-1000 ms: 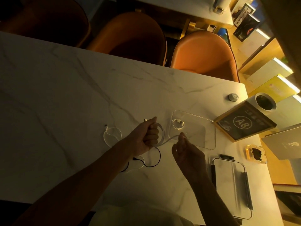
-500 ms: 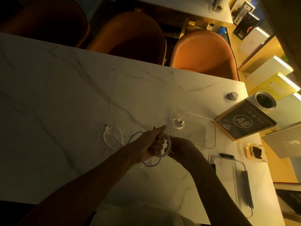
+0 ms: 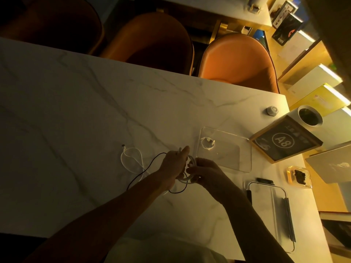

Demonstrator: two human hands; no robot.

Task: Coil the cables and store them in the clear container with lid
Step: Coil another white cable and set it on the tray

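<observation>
The marble table (image 3: 95, 111) fills the frame. Right of center stands the clear container (image 3: 237, 158) with one small coil (image 3: 208, 143) inside. At center, your left hand (image 3: 173, 166) and right hand (image 3: 207, 172) both grip the white cable (image 3: 190, 168), fingers closed.

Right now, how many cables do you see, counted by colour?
White cables: 3: coiled one in the clear container, one being coiled in both hands, loose one on the table.
Black cables: 1, loose on the table.
Total: 4.
</observation>
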